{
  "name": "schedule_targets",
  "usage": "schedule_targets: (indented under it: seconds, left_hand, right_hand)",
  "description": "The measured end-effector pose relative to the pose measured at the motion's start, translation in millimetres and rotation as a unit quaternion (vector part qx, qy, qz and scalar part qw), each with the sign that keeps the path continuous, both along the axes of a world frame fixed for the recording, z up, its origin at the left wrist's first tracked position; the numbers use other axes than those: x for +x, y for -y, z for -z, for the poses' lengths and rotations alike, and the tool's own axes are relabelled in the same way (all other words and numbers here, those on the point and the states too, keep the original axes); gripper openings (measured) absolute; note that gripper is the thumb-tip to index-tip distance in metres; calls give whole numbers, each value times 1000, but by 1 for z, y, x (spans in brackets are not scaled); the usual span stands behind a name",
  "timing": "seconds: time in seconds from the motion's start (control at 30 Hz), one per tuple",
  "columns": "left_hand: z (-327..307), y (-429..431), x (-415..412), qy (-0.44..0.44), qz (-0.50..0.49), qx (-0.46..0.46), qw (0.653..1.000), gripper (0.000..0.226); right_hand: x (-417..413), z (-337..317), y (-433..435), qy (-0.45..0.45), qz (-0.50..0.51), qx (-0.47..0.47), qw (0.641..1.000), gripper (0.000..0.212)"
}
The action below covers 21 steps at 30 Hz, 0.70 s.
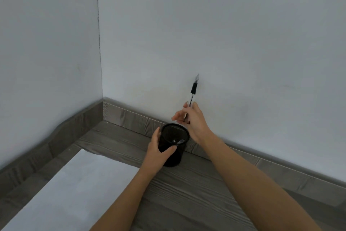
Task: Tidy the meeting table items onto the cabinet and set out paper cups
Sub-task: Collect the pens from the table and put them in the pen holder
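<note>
**Pen holder on cabinet top, pen in R hand**

- Walls (224, 34): white, two of them meet in a corner at upper L.
- Cabinet top (187, 193): grey wood grain, w/ a raised lip of the same wood along both walls.
- Paper (74, 189): white sheet, flat on the top, near-L, well apart from the lip.
- Holder (177, 160): black mesh cup, upright on the top, just beside the back lip. Sth metallic inside, can't tell what.
- L hand (157, 151): grips the holder from its L side, w/ thumb across the near wall and fingers curled round the far side.
- R hand (192, 120): above and just R of the holder rim, not touching it. Thumb + fingers pinch the pen, other fingers loosely spread toward L.
- Pen (193, 88): clear barrel w/ black grip, approx upright, grip end up against the wall bkgd. Lower end hidden in the hand.
</note>
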<state>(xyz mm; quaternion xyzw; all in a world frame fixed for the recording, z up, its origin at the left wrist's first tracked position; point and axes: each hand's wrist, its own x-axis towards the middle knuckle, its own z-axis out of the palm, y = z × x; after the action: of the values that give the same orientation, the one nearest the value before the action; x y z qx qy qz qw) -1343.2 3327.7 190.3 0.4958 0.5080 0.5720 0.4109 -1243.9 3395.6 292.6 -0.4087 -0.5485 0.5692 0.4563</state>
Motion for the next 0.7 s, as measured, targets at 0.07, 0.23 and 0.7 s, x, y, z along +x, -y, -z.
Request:
schedule_targets:
  seconds: [0.07,0.23,0.7]
  left_hand:
    - [1,1,1,11,3,9,1000,68]
    - [6,1,-2,-27,10,22,999,63]
    - [12,1,-1,-43,19,35,998,59]
  right_hand:
    - [-4,1,0,-41,-16,-28,999,25]
    - [-5,2,-4,-15,-45,-31,998,22]
    - [2,11,-3,274,51,182,943,41]
